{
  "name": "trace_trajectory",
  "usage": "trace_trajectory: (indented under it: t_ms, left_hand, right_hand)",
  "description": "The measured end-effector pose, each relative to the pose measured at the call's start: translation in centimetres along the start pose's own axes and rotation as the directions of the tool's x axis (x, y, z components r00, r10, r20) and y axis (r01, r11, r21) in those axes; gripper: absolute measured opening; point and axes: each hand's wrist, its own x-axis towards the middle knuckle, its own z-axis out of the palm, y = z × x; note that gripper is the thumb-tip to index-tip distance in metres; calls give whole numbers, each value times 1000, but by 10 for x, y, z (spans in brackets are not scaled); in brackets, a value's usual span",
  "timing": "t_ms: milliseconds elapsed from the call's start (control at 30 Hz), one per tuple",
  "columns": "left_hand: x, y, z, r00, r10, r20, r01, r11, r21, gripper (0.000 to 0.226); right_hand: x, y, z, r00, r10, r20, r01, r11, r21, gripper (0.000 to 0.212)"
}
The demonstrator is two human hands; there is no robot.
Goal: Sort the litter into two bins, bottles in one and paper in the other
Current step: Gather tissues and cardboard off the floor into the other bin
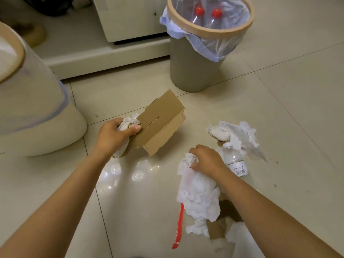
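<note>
With our left hand point(113, 135) clutching cardboard point(160, 121) and tissue together and our right hand point(206, 161) bunching a paper wad point(199, 194) beside the floor bottle point(236, 162), overloaded grips risked shedding scraps short of the paper bin point(13, 51).

Head view, downward, close overhead

Left hand point(111, 135) holds cardboard point(160, 121); right hand point(206, 161) grips tissue point(199, 194).

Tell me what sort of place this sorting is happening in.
Probably an indoor room at home, seen at floor level: glossy pale floor tiles, a cream cabinet on a raised plinth, and two lined waste bins, one holding red-capped bottles.
</note>
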Motion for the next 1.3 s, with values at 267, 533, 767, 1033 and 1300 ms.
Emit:
trace_trajectory:
  t_ms: [267, 533, 767, 1033, 1300]
  left_hand:
    - [-25, 16, -43, 997, 35, -66, -37, 999, -37, 19]
    - [-55, 36, -91, 955, 122, -272, -140, 989, -50, 18]
    - [-89, 78, -155, 818, 339, -464, -342, 936, 82, 19]
    - [-79, 95, -236, 630, 300, -716, -359, 930, 74, 9]
    - [-46, 55, -293, 654, 165, -738, -203, 978, 39, 17]
  right_hand:
    - [-1, -28, -65, 939, 71, -337, 114, 859, 499, 24]
    - [-5, -99, -121, 888, -32, -460, 303, 792, 530, 7]
    - [-9, -191, -192, 848, -113, -517, 454, 659, 599, 15]
    - [19, -306, -253, 795, -169, -582, 588, 452, 672, 15]
    - [57, -395, -253, 768, -145, -624, 596, 520, 613, 9]
